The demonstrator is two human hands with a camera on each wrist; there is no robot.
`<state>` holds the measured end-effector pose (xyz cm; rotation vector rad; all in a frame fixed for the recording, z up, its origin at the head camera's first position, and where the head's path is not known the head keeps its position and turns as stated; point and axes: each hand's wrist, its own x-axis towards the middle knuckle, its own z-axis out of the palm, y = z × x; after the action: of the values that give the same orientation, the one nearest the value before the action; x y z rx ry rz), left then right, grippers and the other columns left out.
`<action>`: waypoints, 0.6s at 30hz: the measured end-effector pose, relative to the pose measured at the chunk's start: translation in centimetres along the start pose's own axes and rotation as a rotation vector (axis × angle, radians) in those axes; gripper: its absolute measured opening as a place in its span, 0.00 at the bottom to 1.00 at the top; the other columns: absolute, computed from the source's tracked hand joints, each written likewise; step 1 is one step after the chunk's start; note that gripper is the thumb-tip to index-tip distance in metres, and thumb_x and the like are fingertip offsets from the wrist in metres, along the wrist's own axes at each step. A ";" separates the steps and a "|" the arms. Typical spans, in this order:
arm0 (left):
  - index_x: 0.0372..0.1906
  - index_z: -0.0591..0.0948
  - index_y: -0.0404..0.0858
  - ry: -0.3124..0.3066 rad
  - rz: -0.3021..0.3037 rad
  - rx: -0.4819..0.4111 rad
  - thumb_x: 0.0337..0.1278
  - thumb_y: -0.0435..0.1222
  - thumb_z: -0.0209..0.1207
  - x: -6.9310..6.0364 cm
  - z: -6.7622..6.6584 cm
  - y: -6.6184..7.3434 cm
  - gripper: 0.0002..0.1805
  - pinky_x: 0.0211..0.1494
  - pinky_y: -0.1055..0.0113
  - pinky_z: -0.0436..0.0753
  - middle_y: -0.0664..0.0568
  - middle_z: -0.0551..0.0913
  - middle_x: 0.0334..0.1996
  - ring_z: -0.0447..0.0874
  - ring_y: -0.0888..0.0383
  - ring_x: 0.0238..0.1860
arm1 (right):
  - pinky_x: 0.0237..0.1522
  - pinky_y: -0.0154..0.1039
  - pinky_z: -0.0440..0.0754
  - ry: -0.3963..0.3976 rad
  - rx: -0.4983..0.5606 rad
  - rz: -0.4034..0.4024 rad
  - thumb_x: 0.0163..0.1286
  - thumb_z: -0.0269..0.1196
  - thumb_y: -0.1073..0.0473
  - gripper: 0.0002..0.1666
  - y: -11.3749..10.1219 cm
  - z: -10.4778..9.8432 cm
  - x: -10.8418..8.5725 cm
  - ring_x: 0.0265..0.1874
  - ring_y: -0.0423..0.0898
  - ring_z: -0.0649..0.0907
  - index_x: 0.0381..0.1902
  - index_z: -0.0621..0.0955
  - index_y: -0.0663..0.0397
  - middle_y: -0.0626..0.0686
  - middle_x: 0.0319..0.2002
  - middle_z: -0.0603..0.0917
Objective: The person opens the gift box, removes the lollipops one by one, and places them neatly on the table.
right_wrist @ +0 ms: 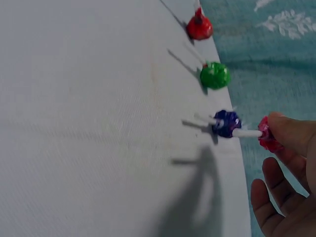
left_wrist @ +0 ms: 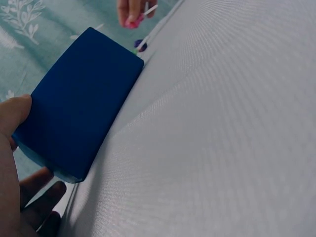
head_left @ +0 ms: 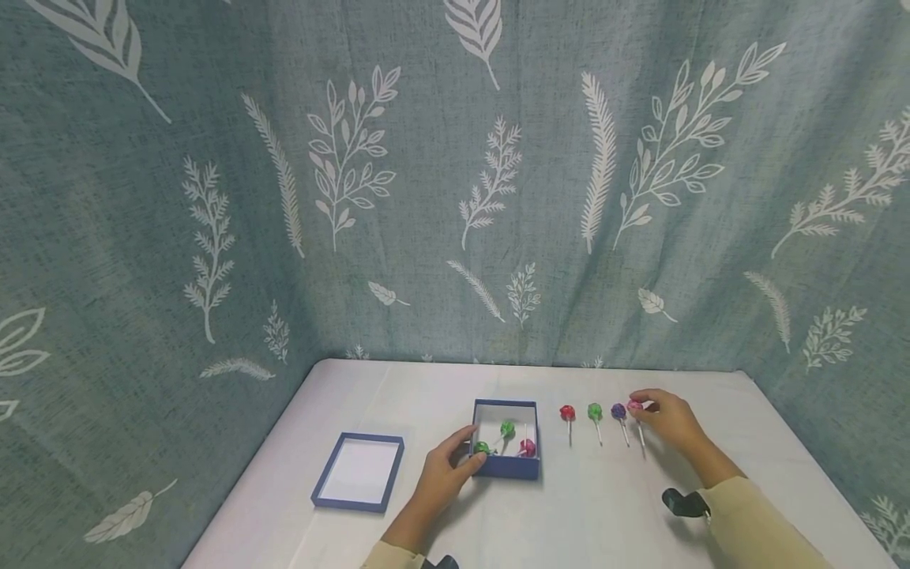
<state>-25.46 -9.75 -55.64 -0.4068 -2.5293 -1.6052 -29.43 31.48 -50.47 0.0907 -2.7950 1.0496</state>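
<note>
My right hand (head_left: 671, 423) pinches a pink lollipop (right_wrist: 267, 136) by its wrapped head, and the white stick points away from the fingers. Below it in the right wrist view lies a purple lollipop (right_wrist: 227, 123) on the table, in a row with a green lollipop (right_wrist: 215, 75) and a red lollipop (right_wrist: 200, 27). With thumb and fingers, my left hand (head_left: 442, 474) holds the left side of an open blue box (head_left: 506, 468). Inside the box are two green lollipops (head_left: 508, 428) and a pink one (head_left: 527, 447). The left wrist view shows the box's outer wall.
A blue-rimmed lid (head_left: 387, 480) with a white inside lies left of the box. The white table (head_left: 569, 521) ends at the back against a teal curtain (head_left: 426, 197) with a leaf pattern, which also hangs along the left and right sides.
</note>
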 end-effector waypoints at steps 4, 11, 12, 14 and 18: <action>0.65 0.75 0.44 0.002 0.007 0.003 0.59 0.49 0.64 0.0 0.0 -0.1 0.30 0.70 0.47 0.63 0.50 0.75 0.64 0.68 0.46 0.67 | 0.44 0.58 0.78 -0.018 -0.019 0.024 0.67 0.65 0.59 0.19 0.9 0.1 0.3 0.44 0.60 0.80 0.51 0.80 0.66 0.65 0.48 0.81; 0.66 0.74 0.45 -0.005 0.013 0.004 0.59 0.51 0.63 0.1 0.0 -0.3 0.31 0.70 0.47 0.62 0.50 0.74 0.64 0.67 0.47 0.68 | 0.44 0.58 0.78 -0.009 -0.040 0.049 0.66 0.65 0.63 0.18 2.1 0.2 0.5 0.43 0.60 0.81 0.51 0.80 0.67 0.66 0.47 0.81; 0.66 0.74 0.45 -0.006 0.011 0.004 0.59 0.51 0.63 0.0 -0.1 -0.3 0.31 0.70 0.47 0.62 0.51 0.74 0.65 0.67 0.47 0.68 | 0.43 0.57 0.78 -0.008 -0.039 0.050 0.66 0.65 0.63 0.18 2.2 0.2 0.5 0.42 0.60 0.81 0.50 0.80 0.67 0.66 0.47 0.82; 0.66 0.74 0.45 -0.008 0.010 0.003 0.58 0.52 0.63 0.0 -0.1 -0.3 0.31 0.70 0.47 0.62 0.50 0.74 0.64 0.67 0.47 0.68 | 0.43 0.57 0.78 -0.004 -0.038 0.051 0.66 0.65 0.62 0.18 2.4 0.3 0.5 0.42 0.60 0.81 0.50 0.80 0.68 0.66 0.46 0.82; 0.65 0.75 0.46 -0.008 0.008 0.008 0.58 0.53 0.63 0.0 -0.1 -0.3 0.31 0.70 0.48 0.63 0.51 0.75 0.64 0.67 0.48 0.67 | 0.44 0.58 0.77 0.010 -0.033 0.047 0.67 0.64 0.60 0.19 2.8 0.5 0.5 0.42 0.61 0.81 0.50 0.80 0.69 0.66 0.46 0.82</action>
<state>-25.52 -9.95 -55.86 -0.4224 -2.5355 -1.5935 -30.26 33.20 -52.58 0.0157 -2.8171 1.0103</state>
